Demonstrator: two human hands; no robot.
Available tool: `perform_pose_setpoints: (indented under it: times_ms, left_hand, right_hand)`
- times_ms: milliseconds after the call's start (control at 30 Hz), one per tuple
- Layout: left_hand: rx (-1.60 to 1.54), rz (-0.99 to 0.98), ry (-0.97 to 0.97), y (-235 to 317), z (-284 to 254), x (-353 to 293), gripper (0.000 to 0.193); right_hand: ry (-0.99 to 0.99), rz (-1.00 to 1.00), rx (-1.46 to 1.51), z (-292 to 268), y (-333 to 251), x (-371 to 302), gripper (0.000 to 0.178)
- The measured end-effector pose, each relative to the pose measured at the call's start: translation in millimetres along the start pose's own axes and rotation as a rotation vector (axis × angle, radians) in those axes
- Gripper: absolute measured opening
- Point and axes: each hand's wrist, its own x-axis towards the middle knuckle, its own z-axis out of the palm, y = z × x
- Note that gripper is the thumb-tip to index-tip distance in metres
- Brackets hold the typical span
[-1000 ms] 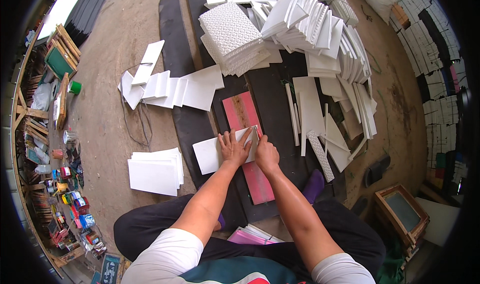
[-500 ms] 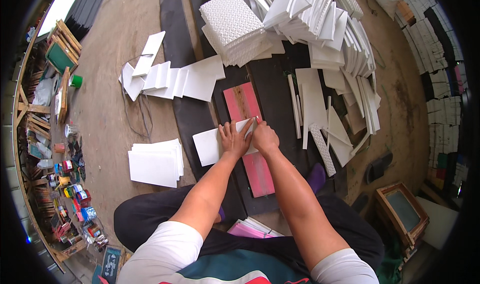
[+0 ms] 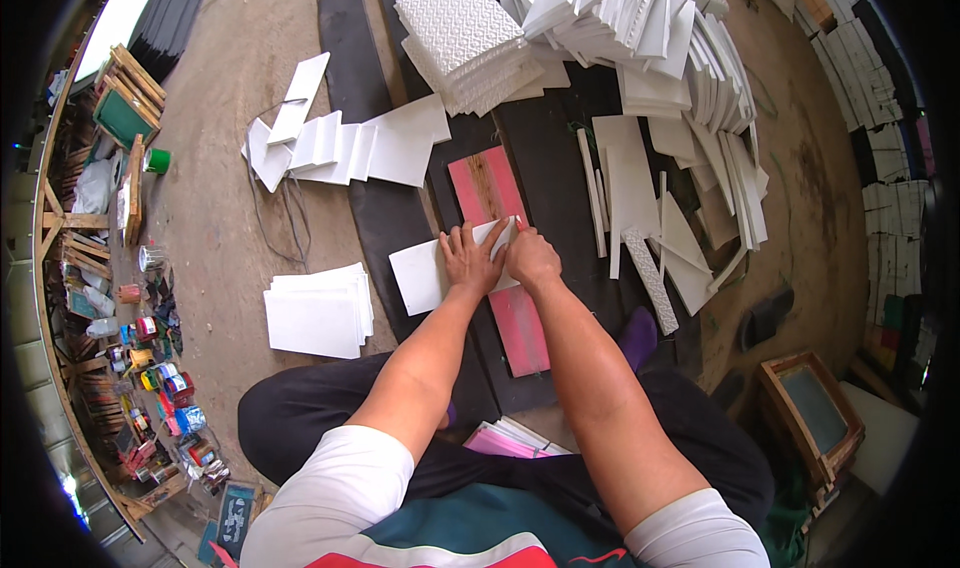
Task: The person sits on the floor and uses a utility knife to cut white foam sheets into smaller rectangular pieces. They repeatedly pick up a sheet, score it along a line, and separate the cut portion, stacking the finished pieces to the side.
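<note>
A white rectangular sheet [image 3: 418, 278] lies across a pinkish-red board [image 3: 519, 333] that has a worn brown strip down its middle. My left hand [image 3: 470, 261] presses flat on the sheet, fingers spread. Beside it, at the sheet's right end, my right hand [image 3: 533, 258] is closed, its knuckles close to my left thumb. A small pale and reddish tip [image 3: 519, 222] shows above the right fist; the rest of that thing is hidden, so its kind cannot be told.
Left of the board sits a stack of white sheets [image 3: 315, 318]; beyond it, white pieces [image 3: 345, 146] overlap. Textured white panels [image 3: 460, 28] and piled white sheets [image 3: 640, 28] stand ahead. Long offcuts [image 3: 648, 280] lie right, near a wooden frame [image 3: 810, 418]. Paint cans [image 3: 175, 393] line the left.
The whole view has shifted slightly, with the scene sitting a little higher. Both hands keep nearly the same places on the white sheet.
</note>
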Motion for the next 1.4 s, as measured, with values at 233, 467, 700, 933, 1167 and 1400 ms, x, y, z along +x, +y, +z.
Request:
perform_pose_setpoints:
  times_ms: [233,467,700,933,1167,1400]
  left_hand:
    - [0.025,-0.020,-0.015,1.3,-0.7,0.0,0.059]
    - [0.063,-0.030,-0.023,3.3,-0.1,1.5,0.059]
    - [0.058,-0.022,-0.017,4.1,-0.7,0.7,0.058]
    - [0.046,-0.017,-0.014,4.5,-2.3,1.3,0.058]
    - [0.042,-0.020,-0.043,4.3,-5.6,-1.4,0.059]
    - [0.035,-0.024,-0.055,2.7,-4.2,0.4,0.060]
  right_hand:
    - [-0.011,0.048,-0.002,5.9,11.2,-17.0,0.048]
    - [-0.046,0.052,-0.034,9.1,31.9,-44.0,0.043]
    - [-0.027,0.065,-0.012,30.2,59.2,-67.1,0.039]
    - [-0.022,0.118,0.014,42.7,76.5,-86.9,0.037]
    - [-0.021,0.088,0.030,47.3,92.5,-102.1,0.032]
    - [0.160,-0.117,0.094,22.0,76.6,-67.8,0.025]
